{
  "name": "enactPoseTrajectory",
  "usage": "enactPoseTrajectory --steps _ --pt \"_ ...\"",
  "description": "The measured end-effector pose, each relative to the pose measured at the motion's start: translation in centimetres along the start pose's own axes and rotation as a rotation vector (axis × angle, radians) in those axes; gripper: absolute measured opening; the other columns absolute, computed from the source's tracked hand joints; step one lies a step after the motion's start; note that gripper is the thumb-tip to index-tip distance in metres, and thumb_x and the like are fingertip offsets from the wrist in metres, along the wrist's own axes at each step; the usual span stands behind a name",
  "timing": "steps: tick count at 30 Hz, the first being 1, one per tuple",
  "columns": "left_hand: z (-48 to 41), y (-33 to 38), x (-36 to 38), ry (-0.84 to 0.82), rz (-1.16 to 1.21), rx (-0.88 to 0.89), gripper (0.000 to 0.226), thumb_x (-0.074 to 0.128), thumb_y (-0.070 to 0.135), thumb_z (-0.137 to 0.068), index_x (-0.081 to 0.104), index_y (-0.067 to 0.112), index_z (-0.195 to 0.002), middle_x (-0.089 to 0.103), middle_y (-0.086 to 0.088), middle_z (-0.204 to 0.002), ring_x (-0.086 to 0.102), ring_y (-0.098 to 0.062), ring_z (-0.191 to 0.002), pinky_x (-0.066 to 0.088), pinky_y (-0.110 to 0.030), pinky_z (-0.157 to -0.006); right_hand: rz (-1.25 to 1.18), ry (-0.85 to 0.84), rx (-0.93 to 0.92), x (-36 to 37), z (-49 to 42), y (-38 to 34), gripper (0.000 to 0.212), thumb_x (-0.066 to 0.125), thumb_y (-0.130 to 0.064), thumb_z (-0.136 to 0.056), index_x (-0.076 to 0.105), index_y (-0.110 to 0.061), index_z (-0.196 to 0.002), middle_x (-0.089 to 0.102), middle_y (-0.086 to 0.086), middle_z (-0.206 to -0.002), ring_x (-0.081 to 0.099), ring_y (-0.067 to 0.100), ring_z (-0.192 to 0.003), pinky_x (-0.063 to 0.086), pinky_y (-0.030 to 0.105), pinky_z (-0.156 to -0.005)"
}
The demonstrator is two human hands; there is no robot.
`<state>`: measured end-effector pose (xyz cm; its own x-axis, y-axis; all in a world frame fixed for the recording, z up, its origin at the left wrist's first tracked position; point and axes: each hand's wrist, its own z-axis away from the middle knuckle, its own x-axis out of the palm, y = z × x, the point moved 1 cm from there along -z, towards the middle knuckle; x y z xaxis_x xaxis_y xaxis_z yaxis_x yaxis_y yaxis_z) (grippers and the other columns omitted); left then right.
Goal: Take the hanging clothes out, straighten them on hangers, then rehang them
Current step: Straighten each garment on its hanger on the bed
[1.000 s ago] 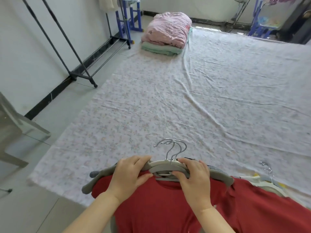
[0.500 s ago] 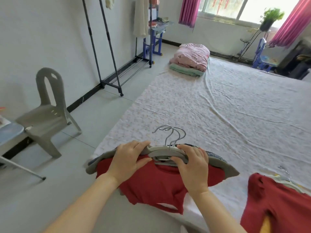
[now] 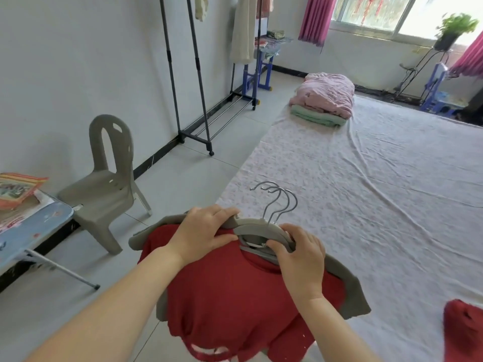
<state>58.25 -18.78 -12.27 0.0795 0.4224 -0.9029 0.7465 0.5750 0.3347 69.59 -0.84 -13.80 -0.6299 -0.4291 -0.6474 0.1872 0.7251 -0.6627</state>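
Hangers [image 3: 257, 227], grey and stacked, three by the count of their metal hooks [image 3: 277, 199], held low in front of us over the left edge of a white floral sheet [image 3: 379, 199]. Our left hand [image 3: 206, 231] grips the left shoulder of the stack, fingers curled over the top edge and thumb pressed against the red garment [image 3: 235, 296] beneath; our right hand [image 3: 300, 259] grips the middle, just below the hook stems, fingers curled over the bar. The red garment hangs from the stack toward us, reaching nearly to the bottom frame edge; a grey garment [image 3: 350, 293] lies behind it, its shoulders jutting past the red on both sides. A second red garment [image 3: 462, 333] lies on the sheet at the lower right, apart from the stack. We note a strip of tiled floor [image 3: 188, 176] running between the sheet's left edge and the wall; along that wall stand a grey plastic chair [image 3: 109, 176], nearest, then a wheeled clothes rack [image 3: 194, 138] with pale garments [image 3: 241, 30] hanging at its far end. A folding table [image 3: 36, 220] cuts in at the left frame edge, one leg slanting out onto the floor. Folded bedding [image 3: 326, 96] sits at the sheet's far left corner.
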Motion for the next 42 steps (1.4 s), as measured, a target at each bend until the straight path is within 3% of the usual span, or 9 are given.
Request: enactPoseTrajectory --steps 6,13,18,23,27,31,34,42 --pt "-7.8 -7.6 5.2 -0.105 0.039 -0.044 0.053 0.063 0.043 -0.083 0.050 0.021 -0.129 0.060 0.000 -0.115 0.057 -0.019 -0.102 0.035 -0.032 -0.085 0.015 -0.067 0.114 8.2 -7.0 3.3 0.027 0.080 -0.024 -0.068 0.066 -0.022 -0.091 0.048 -0.020 -0.073 0.036 0.001 -0.078 0.035 0.033 -0.086" --pt "-16.2 -14.2 13.7 -0.224 0.059 -0.066 0.056 0.059 0.045 -0.085 0.044 0.024 -0.134 0.057 0.001 -0.121 0.053 -0.018 -0.110 0.035 -0.034 -0.089 0.060 -0.168 0.209 16.0 -14.4 9.6 0.024 0.077 -0.028 -0.071 0.065 -0.025 -0.091 0.055 -0.014 -0.075 0.047 0.010 -0.081 0.031 0.027 -0.081" --pt "-20.7 -18.1 19.6 -0.280 0.082 -0.054 0.057 0.062 0.044 -0.083 0.046 0.022 -0.133 0.059 -0.003 -0.119 0.056 -0.022 -0.107 0.037 -0.034 -0.088 0.083 -0.163 0.261 20.9 -17.6 14.0 0.025 0.078 -0.026 -0.070 0.066 -0.022 -0.092 0.050 -0.017 -0.072 0.045 0.010 -0.076 0.040 0.037 -0.081" --pt "-23.3 -21.7 26.2 -0.324 0.087 -0.080 0.059 0.061 0.046 -0.083 0.044 0.023 -0.134 0.057 -0.002 -0.121 0.053 -0.022 -0.110 0.036 -0.036 -0.093 0.144 -0.202 0.316 26.4 -19.5 19.1 0.024 0.075 -0.029 -0.073 0.065 -0.021 -0.093 0.056 -0.010 -0.076 0.048 0.012 -0.078 0.038 0.036 -0.086" --pt "-23.1 -23.7 31.6 -0.330 -0.034 -0.081 0.064 0.057 0.046 -0.085 0.034 0.022 -0.140 0.043 -0.001 -0.134 0.043 -0.021 -0.120 0.030 -0.034 -0.098 0.269 -0.272 0.361 31.0 -19.0 22.9 0.031 0.070 -0.032 -0.078 0.063 -0.023 -0.107 0.063 -0.005 -0.095 0.054 0.018 -0.099 0.032 0.034 -0.096" --pt "-21.6 -24.9 35.6 -0.515 -0.143 -0.141 0.073 0.050 0.049 -0.088 0.016 0.022 -0.147 0.017 -0.005 -0.153 0.018 -0.021 -0.138 0.018 -0.036 -0.110 0.357 -0.450 0.428 34.4 -16.8 25.2 0.056 0.065 -0.032 -0.083 0.045 -0.022 -0.134 0.053 -0.001 -0.129 0.040 0.018 -0.127 0.027 0.040 -0.108" --pt "-20.3 -25.1 36.7 -0.632 -0.187 -0.125 0.071 0.046 0.048 -0.091 0.011 0.022 -0.147 0.007 -0.006 -0.155 0.007 -0.022 -0.142 0.011 -0.038 -0.114 0.396 -0.522 0.417 35.0 -14.5 25.7 0.060 0.060 -0.033 -0.086 0.037 -0.022 -0.140 0.042 -0.002 -0.142 0.030 0.016 -0.135 0.022 0.035 -0.110" --pt "-19.8 -22.7 32.1 -0.644 -0.207 -0.033 0.062 0.045 0.043 -0.092 0.021 0.021 -0.145 0.019 -0.006 -0.152 0.014 -0.021 -0.140 0.014 -0.037 -0.112 0.387 -0.549 0.465 30.4 -11.5 22.1 0.056 0.059 -0.032 -0.087 0.040 -0.020 -0.139 0.041 -0.001 -0.141 0.032 0.016 -0.133 0.022 0.029 -0.110"
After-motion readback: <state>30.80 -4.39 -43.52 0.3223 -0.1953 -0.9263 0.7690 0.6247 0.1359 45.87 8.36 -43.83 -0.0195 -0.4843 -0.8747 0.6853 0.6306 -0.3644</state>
